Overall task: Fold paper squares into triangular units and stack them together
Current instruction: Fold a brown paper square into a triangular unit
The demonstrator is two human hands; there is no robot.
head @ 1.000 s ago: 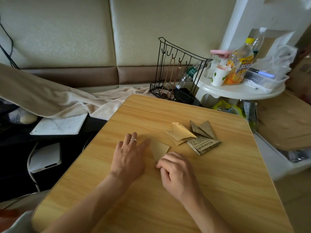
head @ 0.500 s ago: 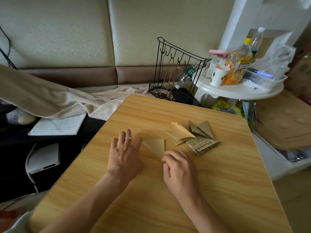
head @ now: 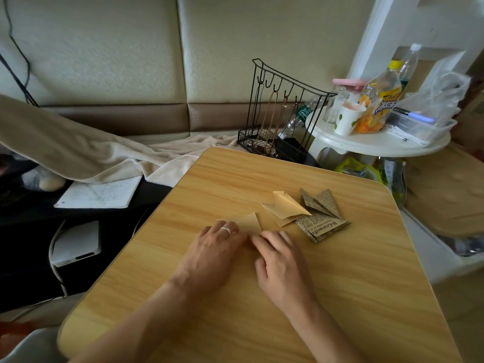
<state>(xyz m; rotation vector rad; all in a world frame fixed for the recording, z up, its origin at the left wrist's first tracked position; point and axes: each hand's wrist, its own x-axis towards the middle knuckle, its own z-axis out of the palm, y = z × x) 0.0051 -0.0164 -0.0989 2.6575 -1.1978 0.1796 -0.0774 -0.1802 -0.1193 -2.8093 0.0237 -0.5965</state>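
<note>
Tan paper piece (head: 248,222) lies on the wooden table (head: 340,297), pinned under the left hand (head: 213,251), fingers flat; the right hand (head: 279,260), fingers bent, presses its near edge. Uneven pressure could skew the crease.

You sit at a light wood-grain table with rounded corners (head: 366,297). Behind it you face a cream padded wall panel (head: 104,48) above a brown padded band (head: 131,117). A beige blanket (head: 78,153) drapes to your left, over a dark surface. To your right stands a round white side table (head: 372,145); a black wire rack (head: 277,111) sits between the two. Soft daylight falls from the right.
</note>
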